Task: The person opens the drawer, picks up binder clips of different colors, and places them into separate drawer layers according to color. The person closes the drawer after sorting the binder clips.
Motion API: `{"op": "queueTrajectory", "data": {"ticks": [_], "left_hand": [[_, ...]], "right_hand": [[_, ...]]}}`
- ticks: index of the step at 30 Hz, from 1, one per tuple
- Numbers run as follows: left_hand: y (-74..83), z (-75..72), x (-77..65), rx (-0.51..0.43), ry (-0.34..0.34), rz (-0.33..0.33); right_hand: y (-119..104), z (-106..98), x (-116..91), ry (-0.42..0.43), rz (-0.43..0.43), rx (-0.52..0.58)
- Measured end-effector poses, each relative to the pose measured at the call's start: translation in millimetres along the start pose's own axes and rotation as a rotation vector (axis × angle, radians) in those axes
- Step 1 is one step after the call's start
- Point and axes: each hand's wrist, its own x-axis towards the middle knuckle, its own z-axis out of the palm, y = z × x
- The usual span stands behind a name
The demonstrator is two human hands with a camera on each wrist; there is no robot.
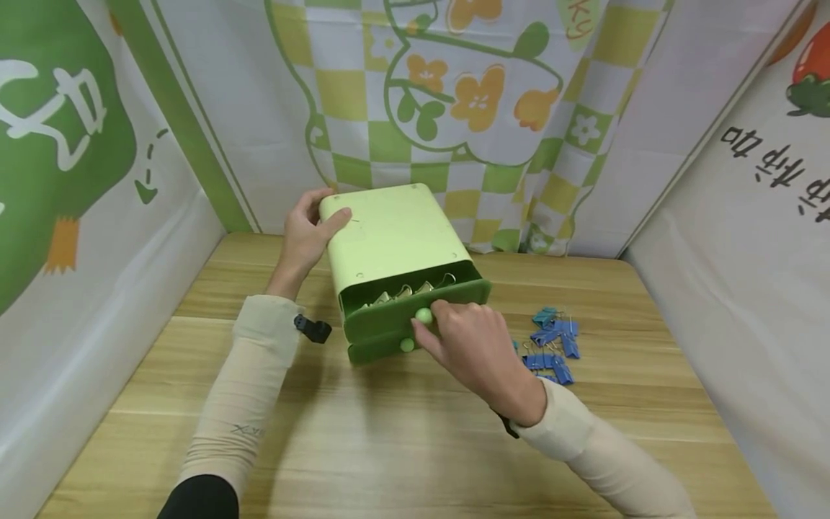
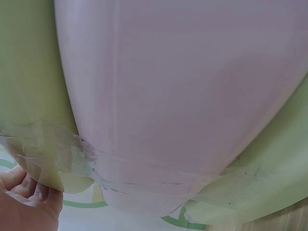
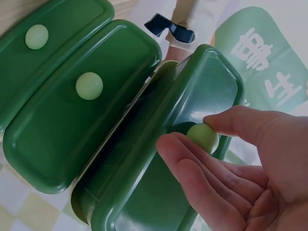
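Several metal loops (image 1: pixel 424 287) show in a drawer (image 1: pixel 384 317); right hand (image 1: pixel 481 347) pinches its knob (image 1: pixel 424 316), left hand (image 1: pixel 308 236) grips cabinet (image 1: pixel 397 232).

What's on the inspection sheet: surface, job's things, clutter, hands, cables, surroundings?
Surface: wood-grain table.
Job's things: pale green cabinet; top drawer partly open, metal loops showing inside.
Clutter: blue and teal binder clips loose, right of the cabinet in the head view.
Hands: left hand grips the cabinet; right hand pinches the top drawer's knob.
Cables: nothing seen.
Surroundings: printed curtain behind.
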Motion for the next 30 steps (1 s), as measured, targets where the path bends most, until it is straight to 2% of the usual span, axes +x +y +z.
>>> {"op": "queueTrajectory", "data": {"ticks": [6, 16, 30], "left_hand": [[-0.9, -1.5, -1.4, 0.012, 0.000, -0.001], [-3.9, -2.4, -2.1, 0.026, -0.002, -0.005], [-0.4, -0.9, -0.4, 0.020, -0.005, -0.004]], "right_hand": [[4.7, 8.7, 7.2, 0.026, 0.006, 0.027], [10.4, 22.1, 20.3, 0.014, 0.015, 0.037], [16.0, 31.6, 31.8, 0.028, 0.026, 0.039]]}}
